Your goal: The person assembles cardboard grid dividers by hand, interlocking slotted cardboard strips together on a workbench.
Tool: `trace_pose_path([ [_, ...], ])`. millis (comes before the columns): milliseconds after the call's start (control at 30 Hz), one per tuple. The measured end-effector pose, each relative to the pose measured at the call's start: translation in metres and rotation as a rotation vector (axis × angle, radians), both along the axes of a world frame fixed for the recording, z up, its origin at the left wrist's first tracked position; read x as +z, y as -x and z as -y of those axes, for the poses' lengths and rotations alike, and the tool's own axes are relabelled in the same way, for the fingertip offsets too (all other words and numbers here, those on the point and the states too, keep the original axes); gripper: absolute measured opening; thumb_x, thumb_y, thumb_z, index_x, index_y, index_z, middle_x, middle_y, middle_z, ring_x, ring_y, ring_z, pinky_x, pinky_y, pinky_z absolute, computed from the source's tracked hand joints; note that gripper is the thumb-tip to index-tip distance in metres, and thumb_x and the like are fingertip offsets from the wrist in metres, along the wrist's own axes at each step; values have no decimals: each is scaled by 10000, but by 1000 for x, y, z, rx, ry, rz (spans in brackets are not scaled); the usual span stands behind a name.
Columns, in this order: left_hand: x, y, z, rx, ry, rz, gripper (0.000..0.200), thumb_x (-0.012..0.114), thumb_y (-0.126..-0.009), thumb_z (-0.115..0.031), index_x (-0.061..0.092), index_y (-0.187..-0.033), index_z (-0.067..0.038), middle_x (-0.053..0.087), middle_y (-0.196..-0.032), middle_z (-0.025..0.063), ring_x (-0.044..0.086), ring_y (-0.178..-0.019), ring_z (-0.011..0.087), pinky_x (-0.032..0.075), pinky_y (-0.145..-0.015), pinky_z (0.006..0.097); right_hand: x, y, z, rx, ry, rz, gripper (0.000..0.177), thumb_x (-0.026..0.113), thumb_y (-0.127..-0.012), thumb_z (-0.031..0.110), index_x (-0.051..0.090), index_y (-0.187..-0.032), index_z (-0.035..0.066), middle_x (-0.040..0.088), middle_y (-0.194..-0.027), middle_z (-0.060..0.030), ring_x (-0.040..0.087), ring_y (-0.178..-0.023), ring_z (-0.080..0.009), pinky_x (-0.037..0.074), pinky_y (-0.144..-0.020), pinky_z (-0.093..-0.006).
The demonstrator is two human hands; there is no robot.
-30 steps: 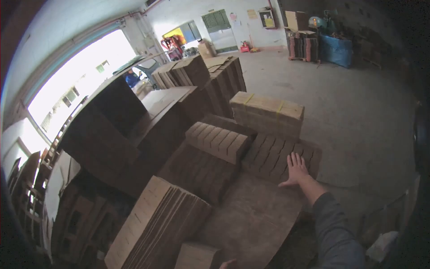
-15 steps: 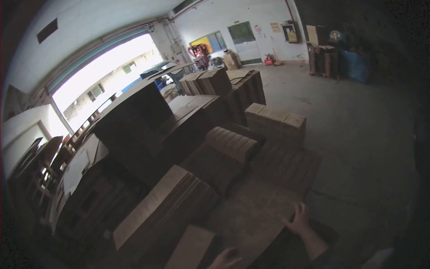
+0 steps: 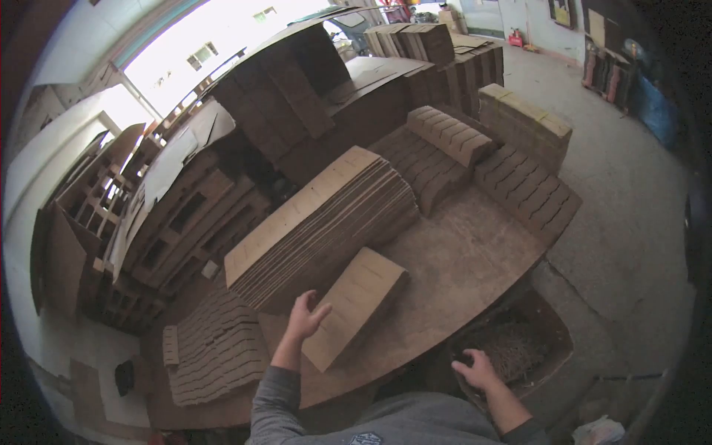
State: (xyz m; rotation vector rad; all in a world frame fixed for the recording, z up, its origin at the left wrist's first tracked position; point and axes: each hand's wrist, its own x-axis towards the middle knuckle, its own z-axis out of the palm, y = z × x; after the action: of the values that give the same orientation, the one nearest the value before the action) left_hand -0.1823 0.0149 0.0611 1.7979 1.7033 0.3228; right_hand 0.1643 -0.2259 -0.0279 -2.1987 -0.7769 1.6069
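Observation:
My left hand [image 3: 304, 316] is raised beside a short stack of cardboard pieces [image 3: 357, 305] on the brown work table [image 3: 463, 241]. Its thumb and fingers are apart, with nothing between them; whether it touches the stack I cannot tell. Past the table's front edge, my right hand [image 3: 476, 368] hangs over a bin of shredded scraps [image 3: 512, 350], its fingers apart and empty. Behind the short stack lies a long, thick stack of cardboard sheets [image 3: 319, 215]. Slotted cardboard strips [image 3: 219, 345] lie in rows at the table's left.
More slotted pieces [image 3: 526, 194] lie at the table's right end, near a tall cardboard bundle [image 3: 525, 127]. Large cardboard stacks [image 3: 297, 96] stand behind the table. Wooden pallets [image 3: 193, 215] are at the left. A blue container [image 3: 654, 111] stands far right.
The view has tilted down and brightened, showing more of the table. My left hand is now beside the short stack, and my right hand has moved from the table edge to over the bin.

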Motion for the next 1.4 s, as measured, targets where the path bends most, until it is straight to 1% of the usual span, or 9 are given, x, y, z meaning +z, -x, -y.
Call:
trace_pose_path([
  [300,-44,37,-100,-90,692,-60,1063,639,-777,-671,227,-1520,-32,190,-1593,167,214,-1462,351,192,-1194,513,-33,136,-112,169,-140,-286,936,610,-822,674,381,-1443,12,443,-1468,-164,439,-1346,-304,348,-1120,-402],
  [400,-62,32,-114,-6,877,-41,1055,659,-764,-676,210,-1537,-114,155,-1606,123,175,-1476,324,144,-1214,538,-29,162,-148,103,-14,-304,1072,578,-797,739,219,-1506,19,278,-1551,-182,321,-1415,-325,312,-1153,-435],
  [600,-87,27,-119,0,984,369,633,643,-878,-474,534,-1363,-83,584,-1335,123,557,-1229,294,427,-1069,436,-55,195,-182,-156,-180,-503,1072,596,-823,668,138,-1520,-7,229,-1579,-147,232,-1461,-286,177,-1223,-378],
  [700,-120,29,-116,-37,959,464,481,661,-871,-380,635,-1222,-52,679,-1153,130,663,-1037,267,529,-917,387,-101,211,-187,-271,-224,-525,801,699,-841,492,405,-1436,43,439,-1471,-96,410,-1361,-238,292,-1171,-334],
  [800,-135,27,-115,-142,1010,585,644,721,-827,-413,523,-1358,-106,595,-1295,135,599,-1156,309,509,-974,448,-129,224,-179,-385,-186,-248,711,731,-814,470,528,-1380,90,536,-1401,-76,505,-1291,-230,394,-1099,-318],
  [900,-120,12,-112,-341,876,532,972,760,-709,-592,377,-1472,-128,468,-1437,144,479,-1299,329,440,-1055,490,-63,209,-163,-505,-394,-276,689,745,-812,435,535,-1368,87,556,-1379,-87,524,-1268,-228,424,-1084,-356],
  [1000,-67,-8,-107,-481,617,385,1208,816,-604,-640,212,-1519,-135,352,-1502,180,382,-1366,373,377,-1102,528,-11,182,-159,-367,-608,-212,972,701,-788,572,261,-1473,40,381,-1490,-163,362,-1383,-322,320,-1160,-475],
  [1200,-66,-22,-114,-1034,18,675,1257,857,-710,-427,-34,-1510,-48,139,-1528,201,223,-1428,362,267,-1166,494,69,131,-146,-148,-542,34,1243,826,-648,581,56,-1506,119,183,-1551,-158,215,-1443,-335,202,-1207,-493],
  [1400,-94,-22,-91,-1274,-207,583,547,762,-829,-380,582,-1238,-65,611,-1215,151,543,-1197,313,454,-1035,435,6,109,-129,149,-998,447,713,729,-818,489,461,-1355,105,492,-1343,-160,463,-1256,-316,393,-1072,-436],
])
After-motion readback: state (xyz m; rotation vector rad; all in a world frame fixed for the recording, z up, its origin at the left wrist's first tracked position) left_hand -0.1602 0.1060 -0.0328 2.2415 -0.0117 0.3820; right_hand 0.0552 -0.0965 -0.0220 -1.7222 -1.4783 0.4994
